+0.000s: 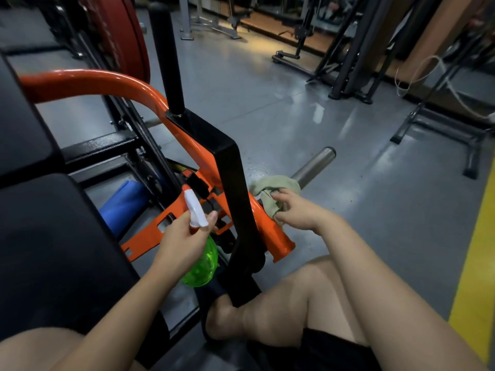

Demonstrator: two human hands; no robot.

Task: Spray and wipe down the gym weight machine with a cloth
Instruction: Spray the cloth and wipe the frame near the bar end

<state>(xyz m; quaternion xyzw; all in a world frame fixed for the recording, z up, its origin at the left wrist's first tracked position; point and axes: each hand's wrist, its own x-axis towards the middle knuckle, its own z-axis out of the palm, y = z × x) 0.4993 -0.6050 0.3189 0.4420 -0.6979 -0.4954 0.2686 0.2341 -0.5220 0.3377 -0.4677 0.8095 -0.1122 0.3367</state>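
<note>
Cloth (273,195) (greenish, bunched) sits low at centre on the orange tube (280,241) of the weight machine (88,80), right where the steel bar (316,164) sticks out. Our right hand (297,212) pinches it there. Left hand (182,236) is wrapped round the neck of the spray bottle (201,263) — green body below, white nozzle up. Hands apart, black upright (227,162) between them. Black pad (53,250) left, red plate (120,30) top left, blue roll (126,202) under the frame, grey floor (267,103) beyond.

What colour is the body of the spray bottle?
Translucent bright green, with a white trigger head; the spray bottle shows in the head view, held by the left hand.
</note>
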